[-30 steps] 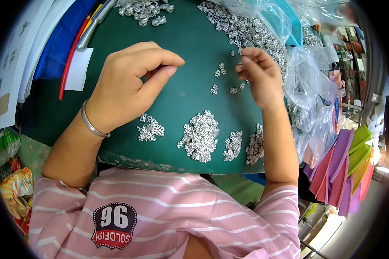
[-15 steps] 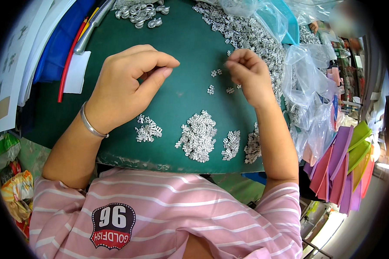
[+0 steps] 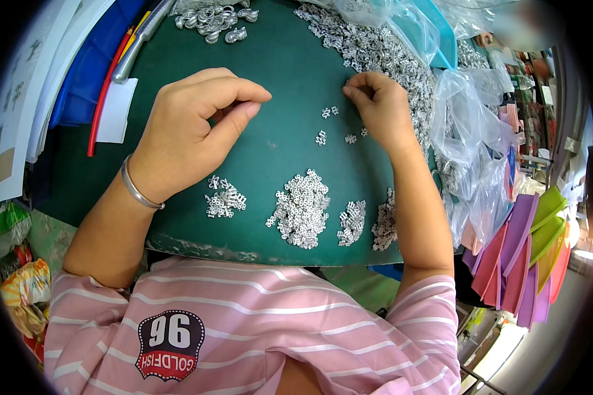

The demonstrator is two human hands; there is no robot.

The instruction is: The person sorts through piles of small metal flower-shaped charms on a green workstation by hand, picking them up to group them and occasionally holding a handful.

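Note:
My left hand [image 3: 192, 128], with a metal bangle [image 3: 137, 187] at its wrist, hovers over the green tabletop [image 3: 277, 145]. Its thumb and forefinger are pinched together, and anything between them is too small to see. At the edge of the big heap of small silver metal pieces [image 3: 382, 49], my right hand [image 3: 382, 108] also pinches thumb and forefinger; I cannot make out what they hold. A few loose silver pieces [image 3: 321, 137] lie between my hands. Nearer me are sorted piles: a small one [image 3: 225, 199], a larger one [image 3: 301, 209], a narrow one [image 3: 352, 222] and one partly behind my right forearm [image 3: 384, 224].
Rounded silver parts [image 3: 211, 21] lie at the far left, near a knife-like metal tool [image 3: 138, 46], a red rod [image 3: 109, 92] and a blue tray [image 3: 89, 72]. Clear plastic bags [image 3: 464, 118] and a teal tray [image 3: 445, 33] border the heap. Colourful bins [image 3: 520, 257] stand right.
My right fingertips have moved slightly away from me, and the single silver piece beside them no longer shows. My left hand has barely moved.

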